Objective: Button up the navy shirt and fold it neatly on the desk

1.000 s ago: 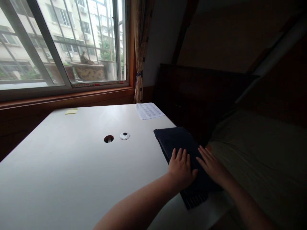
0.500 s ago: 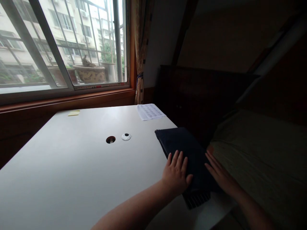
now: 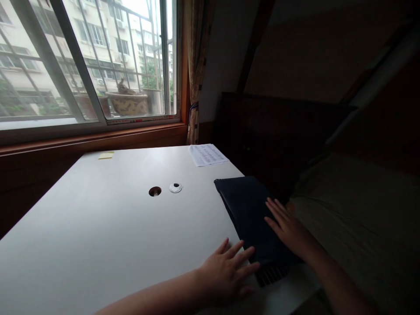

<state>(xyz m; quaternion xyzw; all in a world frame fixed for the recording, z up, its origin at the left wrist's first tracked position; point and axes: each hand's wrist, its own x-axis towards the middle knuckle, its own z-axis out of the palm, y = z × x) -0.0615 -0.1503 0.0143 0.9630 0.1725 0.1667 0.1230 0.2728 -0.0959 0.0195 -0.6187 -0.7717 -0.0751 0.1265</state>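
Note:
A flat dark navy case, maybe a pouch or sleeve, lies on the right side of the white table. Out of its near end pokes a black ribbed or slotted piece, whose kind I cannot make out. My left hand has its fingers spread, low over the tabletop, with the fingertips at the case's near left edge. On the case's right part rests my right hand, its fingers stretched out and apart. Neither hand grips anything.
Printed papers lie at the far right corner of the table, and a yellow sticky note at the far left. A round hole and a white cap are mid-table. A dark bed stands right.
My left hand has slid off the case, toward me, to its near left edge. The right hand has moved left, further onto the case. The case lies about where it was.

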